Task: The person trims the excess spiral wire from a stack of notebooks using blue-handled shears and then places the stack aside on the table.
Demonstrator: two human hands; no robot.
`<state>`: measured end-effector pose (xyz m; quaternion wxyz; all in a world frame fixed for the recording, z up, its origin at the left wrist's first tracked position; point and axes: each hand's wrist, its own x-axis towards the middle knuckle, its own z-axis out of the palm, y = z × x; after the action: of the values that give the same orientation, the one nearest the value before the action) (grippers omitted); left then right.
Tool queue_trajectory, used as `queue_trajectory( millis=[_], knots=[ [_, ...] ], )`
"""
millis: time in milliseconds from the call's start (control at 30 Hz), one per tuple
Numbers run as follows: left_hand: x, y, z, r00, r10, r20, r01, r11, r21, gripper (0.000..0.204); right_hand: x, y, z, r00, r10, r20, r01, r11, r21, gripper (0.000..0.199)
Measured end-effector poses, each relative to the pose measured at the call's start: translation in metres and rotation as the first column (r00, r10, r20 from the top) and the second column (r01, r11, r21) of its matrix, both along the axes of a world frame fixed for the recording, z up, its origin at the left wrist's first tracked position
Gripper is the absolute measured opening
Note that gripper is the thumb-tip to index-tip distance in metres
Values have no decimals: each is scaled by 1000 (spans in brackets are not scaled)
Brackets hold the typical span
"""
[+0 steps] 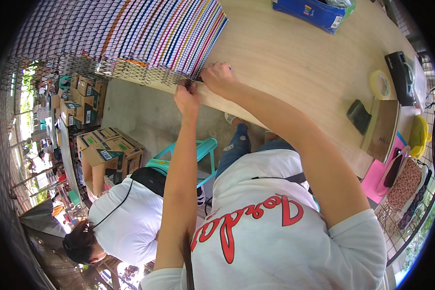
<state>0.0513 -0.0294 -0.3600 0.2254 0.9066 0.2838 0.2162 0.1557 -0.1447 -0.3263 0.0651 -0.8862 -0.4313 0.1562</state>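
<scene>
Left hand (187, 99) and right hand (218, 79) meet by black spiral bindings (162, 76); cannot tell what either grip pinches. Bindings seem light, springy, best held near one end.

Bright daylight, overexposed at far left; edges bend; corners black.

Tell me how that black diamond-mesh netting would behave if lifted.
The black diamond-mesh netting would likely be floppy, since it bunches near the left hand and right hand. Its open holes suggest it is light for its size. It might snag on the stacked, multicoloured-edged books behind it.
</scene>
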Motion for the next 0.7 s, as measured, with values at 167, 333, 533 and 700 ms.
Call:
queue_trajectory(
  millis=[167, 333, 533, 700],
  knots=[
    [-5, -5, 4, 1000, 4, 24, -3, 1000, -20, 23, -10, -27, -5, 966, -130, 225, 87, 978, 190, 50],
    [-4, -13, 4, 995, 46, 91, -43, 998, -38, 24, -10, -30, -2, 986, -137, 97, 110, 964, 240, 53],
    [-6, -16, 2, 990, 71, 119, -61, 994, -89, 26, -13, -24, -3, 973, -144, 182, 92, 959, 267, 49],
    [-4, -20, 9, 994, 70, 88, -57, 987, -150, 19, -6, -21, -3, 976, -138, 171, 95, 966, 239, 50]
  ],
)
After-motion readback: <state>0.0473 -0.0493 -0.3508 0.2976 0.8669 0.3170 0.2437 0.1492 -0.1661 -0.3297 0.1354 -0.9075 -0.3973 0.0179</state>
